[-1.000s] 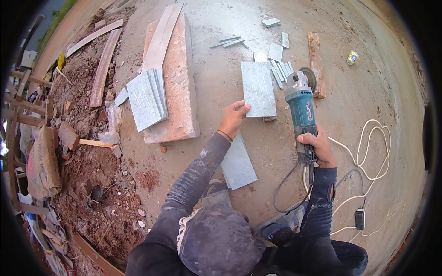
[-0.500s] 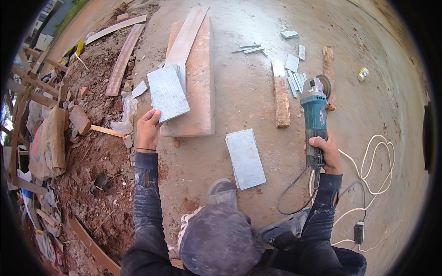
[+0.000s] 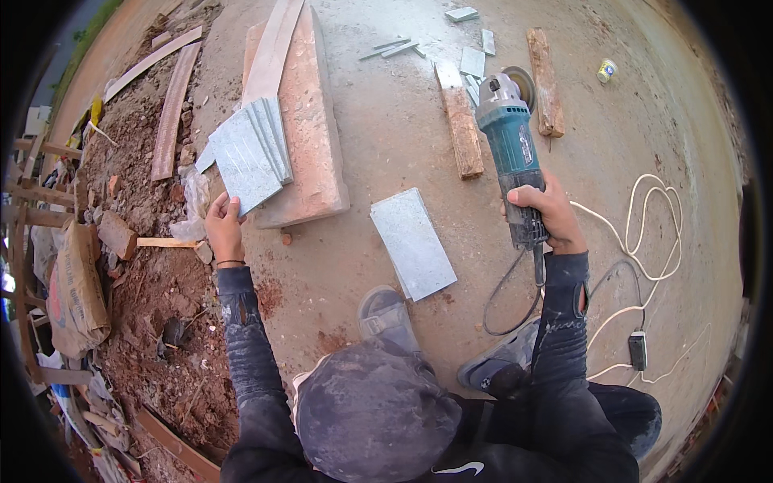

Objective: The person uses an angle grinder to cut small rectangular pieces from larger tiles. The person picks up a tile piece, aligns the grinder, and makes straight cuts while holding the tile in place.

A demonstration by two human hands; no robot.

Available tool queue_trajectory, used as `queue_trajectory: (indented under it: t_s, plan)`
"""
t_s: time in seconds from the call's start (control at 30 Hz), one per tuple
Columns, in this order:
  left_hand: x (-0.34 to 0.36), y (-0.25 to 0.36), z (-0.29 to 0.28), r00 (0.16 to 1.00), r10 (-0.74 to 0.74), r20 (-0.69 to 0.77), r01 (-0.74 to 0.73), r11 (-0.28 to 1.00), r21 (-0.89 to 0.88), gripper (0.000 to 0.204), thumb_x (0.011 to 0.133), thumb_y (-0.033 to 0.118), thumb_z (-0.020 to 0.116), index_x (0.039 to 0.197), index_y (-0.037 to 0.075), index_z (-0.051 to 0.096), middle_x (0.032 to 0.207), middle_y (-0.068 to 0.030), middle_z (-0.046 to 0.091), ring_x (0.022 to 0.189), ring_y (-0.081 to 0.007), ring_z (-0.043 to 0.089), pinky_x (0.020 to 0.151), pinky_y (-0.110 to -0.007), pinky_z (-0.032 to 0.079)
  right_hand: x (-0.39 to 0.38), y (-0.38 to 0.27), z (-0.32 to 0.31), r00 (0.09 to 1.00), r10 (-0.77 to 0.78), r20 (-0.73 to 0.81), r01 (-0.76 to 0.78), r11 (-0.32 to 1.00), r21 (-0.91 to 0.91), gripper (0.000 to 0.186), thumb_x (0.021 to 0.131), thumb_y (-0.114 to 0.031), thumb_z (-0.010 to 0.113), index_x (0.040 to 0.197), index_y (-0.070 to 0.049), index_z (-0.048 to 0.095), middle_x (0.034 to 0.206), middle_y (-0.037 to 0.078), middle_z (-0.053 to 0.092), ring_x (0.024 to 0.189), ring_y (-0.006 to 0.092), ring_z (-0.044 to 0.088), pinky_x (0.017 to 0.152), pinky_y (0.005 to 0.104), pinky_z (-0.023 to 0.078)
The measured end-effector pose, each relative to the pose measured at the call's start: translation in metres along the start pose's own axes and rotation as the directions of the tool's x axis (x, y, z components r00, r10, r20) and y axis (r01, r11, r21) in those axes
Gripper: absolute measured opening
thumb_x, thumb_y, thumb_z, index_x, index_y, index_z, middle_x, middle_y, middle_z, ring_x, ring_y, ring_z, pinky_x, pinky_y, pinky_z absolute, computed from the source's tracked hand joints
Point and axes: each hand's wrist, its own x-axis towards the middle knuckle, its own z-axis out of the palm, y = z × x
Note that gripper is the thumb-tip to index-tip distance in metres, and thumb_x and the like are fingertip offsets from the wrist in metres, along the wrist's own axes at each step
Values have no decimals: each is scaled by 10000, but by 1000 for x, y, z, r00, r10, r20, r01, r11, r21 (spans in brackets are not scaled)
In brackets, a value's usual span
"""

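Observation:
My left hand point(image 3: 225, 231) is closed on the near corner of a pale grey-green stone tile point(image 3: 240, 161), thumb on top. Beneath and beside it, several similar tiles point(image 3: 278, 133) lie fanned over the left part of a long pinkish slab point(image 3: 310, 121). In my right hand point(image 3: 555, 216) is a teal and black angle grinder point(image 3: 514, 141), gripped round its body, with its head and disc point(image 3: 522, 84) pointing away from me. Whether the disc is spinning I cannot tell. Between my hands, a small stack of tiles point(image 3: 415, 241) rests on the ground.
Two wooden blocks point(image 3: 460, 133) point(image 3: 546, 88) lie beyond the grinder, with cut tile strips point(image 3: 394, 48) nearby. A cream cable point(image 3: 632, 241) loops at right beside a black connector point(image 3: 638, 351). Rubble and soil point(image 3: 161, 298), a paper sack point(image 3: 76, 294) and planks point(image 3: 175, 113) border the left.
The view has shifted, so the scene sits further left and higher. My left hand's tile now shows several tiles fanned out beside it. The grinder stays in my right hand.

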Motion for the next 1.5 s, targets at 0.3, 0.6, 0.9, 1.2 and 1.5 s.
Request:
queue_trajectory:
  t_s: [0.3, 0.6, 0.9, 1.2, 1.5]
  plan:
    - [-24, 6, -3, 998, 42, 36, -37, 993, -114, 372, 987, 155, 598, 1306, -33, 565, 1242, -99, 604, 1069, -147, 587, 885, -315, 524, 2, 10, -8, 999, -42, -27, 40, 998, -47, 460, 694, -277, 760, 1034, -9, 605, 819, 33, 602, 667, 112, 574, 594, 246, 461]
    - [-23, 15, -13, 977, -207, 54, 209, 877, -432, 499, 1006, 145, 538, 1442, -38, 377, 1432, -214, 416, 1335, -263, 432, 1076, -368, 417, 4, 14, -11, 995, -104, 13, 104, 993, -58, 446, 723, -299, 782, 1016, -11, 609, 817, 51, 636, 634, 116, 626, 564, 242, 504]
    - [-64, -20, 6, 982, -99, -158, 72, 983, -172, 426, 977, 162, 596, 1348, -13, 482, 1254, -164, 565, 1121, -255, 571, 944, -355, 486, -1, 18, -20, 988, -152, 24, 152, 988, -7, 411, 747, -275, 785, 1016, -8, 625, 802, 58, 644, 627, 114, 636, 546, 241, 517]
    - [-262, -35, 241, 959, 57, 279, -214, 790, 574, 1339, 661, 559, 848, 1506, -77, 27, 1520, -399, 68, 1429, -525, 127, 1170, -552, 150, 10, 26, -21, 994, -98, -42, 95, 994, -56, 369, 741, -275, 780, 973, -22, 642, 789, 35, 637, 615, 100, 615, 557, 234, 491]
    - [-255, -24, 228, 942, 86, 325, -252, 821, 512, 1224, 641, 357, 851, 1502, -49, 81, 1512, -368, 135, 1426, -492, 168, 1164, -537, 191, 3, 28, -19, 993, -109, -39, 108, 993, -44, 368, 732, -271, 785, 969, -32, 633, 774, 23, 614, 613, 102, 582, 563, 241, 467]
